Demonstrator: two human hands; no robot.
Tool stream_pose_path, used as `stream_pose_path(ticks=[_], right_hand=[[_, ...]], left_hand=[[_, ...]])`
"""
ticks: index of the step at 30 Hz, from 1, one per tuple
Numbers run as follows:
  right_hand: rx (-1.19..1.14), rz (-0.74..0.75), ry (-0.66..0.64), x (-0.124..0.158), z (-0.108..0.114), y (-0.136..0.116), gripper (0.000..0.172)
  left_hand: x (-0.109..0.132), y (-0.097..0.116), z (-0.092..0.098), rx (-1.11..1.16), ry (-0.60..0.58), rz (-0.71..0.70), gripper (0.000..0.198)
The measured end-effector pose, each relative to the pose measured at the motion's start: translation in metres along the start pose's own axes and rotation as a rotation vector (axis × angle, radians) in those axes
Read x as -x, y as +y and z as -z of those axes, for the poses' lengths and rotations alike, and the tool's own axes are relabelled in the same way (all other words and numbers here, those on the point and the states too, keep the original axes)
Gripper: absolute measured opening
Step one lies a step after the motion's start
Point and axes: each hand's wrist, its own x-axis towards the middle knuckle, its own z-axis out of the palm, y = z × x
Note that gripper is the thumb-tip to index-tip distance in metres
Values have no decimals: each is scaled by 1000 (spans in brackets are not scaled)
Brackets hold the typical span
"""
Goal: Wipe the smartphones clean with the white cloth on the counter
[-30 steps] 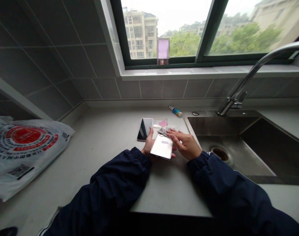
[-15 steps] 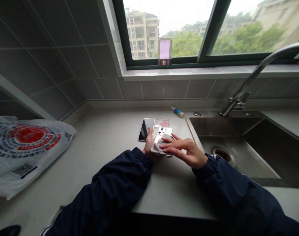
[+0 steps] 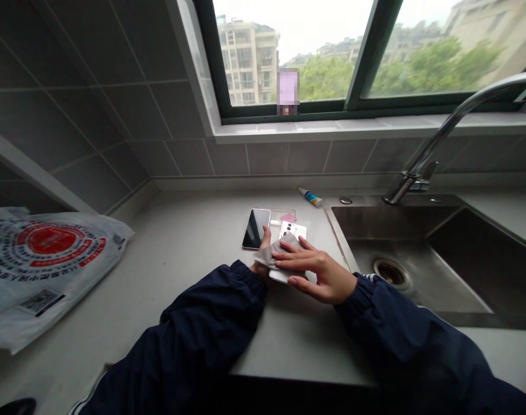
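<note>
**Cloth meets phone beside the kitchen sink**

From my remote seat, I see the left hand [image 3: 263, 258] closed around the near end of a white smartphone [image 3: 294, 232]. Its lens cluster faces up, over the pale stone worktop [image 3: 180, 242] near the sink. The right hand [image 3: 321, 272], fingers spread flat, presses a crumpled grey cloth [image 3: 268, 255] onto the phone. Just beyond lie a glossy black phone [image 3: 256, 227] and a small pink slip [image 3: 288, 217]. A white plastic bag [image 3: 42, 259] carries red circular print I cannot read, and its contents are hidden. A small blue-labelled tube [image 3: 310, 196] lies near the stainless steel sink [image 3: 419, 230], where a drain shows in the basin.
</note>
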Motion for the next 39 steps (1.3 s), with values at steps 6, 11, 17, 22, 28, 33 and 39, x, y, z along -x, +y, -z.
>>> stream_pose_path(ticks=[6, 11, 17, 22, 28, 33, 39], right_hand=[[252, -17, 76, 0, -8, 13, 56], [351, -115, 113, 1, -8, 18, 57], [403, -228, 150, 1, -8, 21, 61], [407, -229, 185, 2, -9, 20, 58], [331, -129, 251, 2, -9, 20, 47], [239, -66, 248, 2, -10, 20, 46], [238, -85, 236, 1, -10, 19, 46]], left_hand=[[2, -8, -7, 26, -113, -74, 94], [9, -8, -12, -37, -148, 24, 94], [7, -8, -10, -103, -136, 21, 94], [6, -7, -10, -82, -140, 21, 90], [6, -6, -10, -60, -102, 19, 88], [3, -7, -11, -21, -134, -43, 86], [5, -7, -14, -17, -104, -36, 86]])
